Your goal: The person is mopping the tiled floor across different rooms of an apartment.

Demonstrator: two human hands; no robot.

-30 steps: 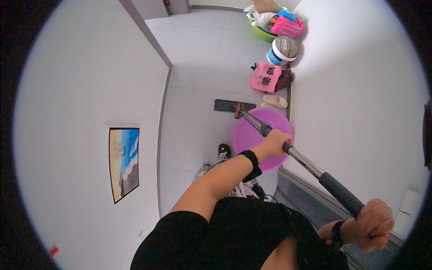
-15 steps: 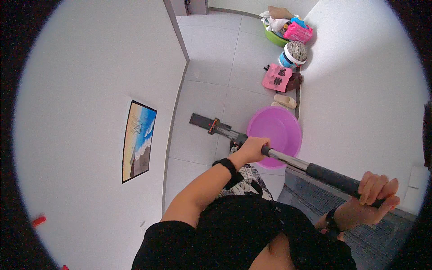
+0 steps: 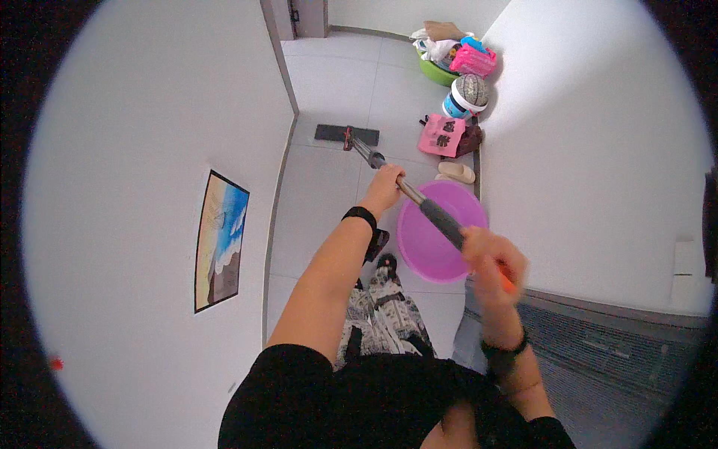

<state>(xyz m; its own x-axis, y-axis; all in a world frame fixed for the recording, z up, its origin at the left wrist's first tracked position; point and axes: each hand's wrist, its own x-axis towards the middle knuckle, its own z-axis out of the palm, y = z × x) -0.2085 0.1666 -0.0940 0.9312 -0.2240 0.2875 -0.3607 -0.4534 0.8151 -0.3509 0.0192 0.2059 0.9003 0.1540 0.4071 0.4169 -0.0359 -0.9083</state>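
Note:
I hold a flat mop with both hands. My left hand [image 3: 384, 188] is wrapped round the metal lower part of its handle [image 3: 410, 191]. My right hand [image 3: 493, 263], blurred by motion, grips the upper end past the dark grey sleeve, where a bit of orange shows. The mop's dark rectangular head [image 3: 326, 133] lies on the grey tiled floor, far ahead and close to the left wall. Beneath the handle, on the right, stands a round purple basin [image 3: 424, 258], partly covered by the handle.
Along the right wall are beige slippers [image 3: 457, 172], a pink bag [image 3: 440, 136], a white-and-blue bucket [image 3: 456, 105] with a ball on it, and a green basin [image 3: 436, 73] full of packages. A picture [image 3: 222, 241] hangs on the left wall. A grey ribbed surface [image 3: 591, 359] lies at lower right.
The mop head has moved forward, away from me, and turned nearly crosswise. Both hands have gone forward with the handle, the right one also leftward. My legs show more now.

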